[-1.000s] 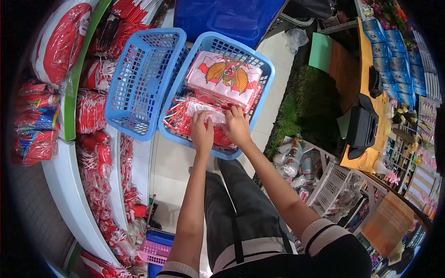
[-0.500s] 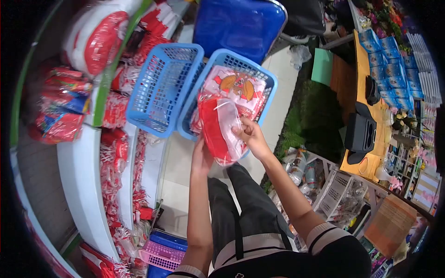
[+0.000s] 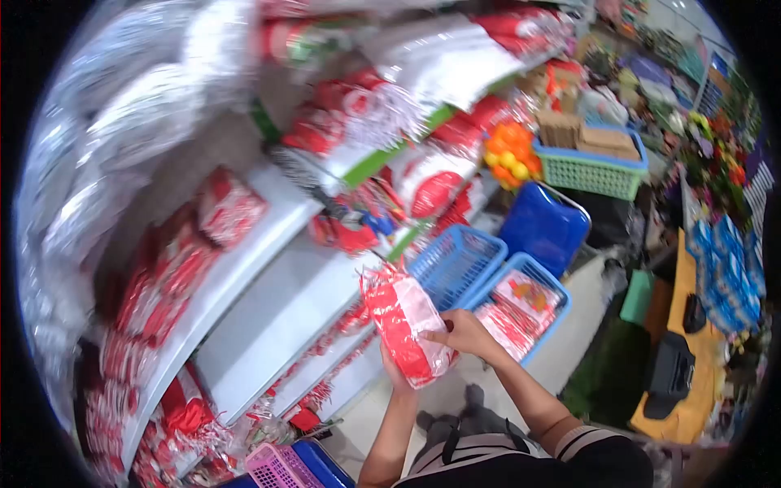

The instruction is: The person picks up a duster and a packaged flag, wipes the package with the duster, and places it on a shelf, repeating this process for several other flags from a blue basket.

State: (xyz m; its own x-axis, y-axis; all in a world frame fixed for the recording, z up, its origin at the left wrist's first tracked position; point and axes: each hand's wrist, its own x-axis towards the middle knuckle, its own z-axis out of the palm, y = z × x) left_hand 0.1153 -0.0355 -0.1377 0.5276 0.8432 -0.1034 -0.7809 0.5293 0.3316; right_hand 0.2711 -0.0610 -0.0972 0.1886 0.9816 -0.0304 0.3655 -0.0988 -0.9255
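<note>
A red-and-white packet in clear plastic (image 3: pixel 404 325) is held up in front of me, with fringe or strings at its upper end. Beneath its lower left side, my left hand (image 3: pixel 397 372) supports it, fingers mostly hidden behind it. My right hand (image 3: pixel 468 335) pinches its right edge, thumb on top. Just beyond the hands is a blue plastic basket (image 3: pixel 455 272) whose visible inside shows only its mesh. Beside it, a second blue basket (image 3: pixel 563 307) contains several similar red-and-white packets (image 3: pixel 517 317), one printed with an orange-brown figure.
White shelves (image 3: pixel 272 317) run along my left, stocked with stacked red-and-white packets (image 3: pixel 175 268). A blue lidded box (image 3: pixel 545 228) and a green basket with cardboard (image 3: pixel 590 172) stand farther back. A yellow table (image 3: pixel 663 403) is on the right. A pink basket (image 3: pixel 281 468) sits at lower left.
My view has swung left toward the shelves. The packet has come away from above the filled basket and is now in front of the shelves, still in both hands.
</note>
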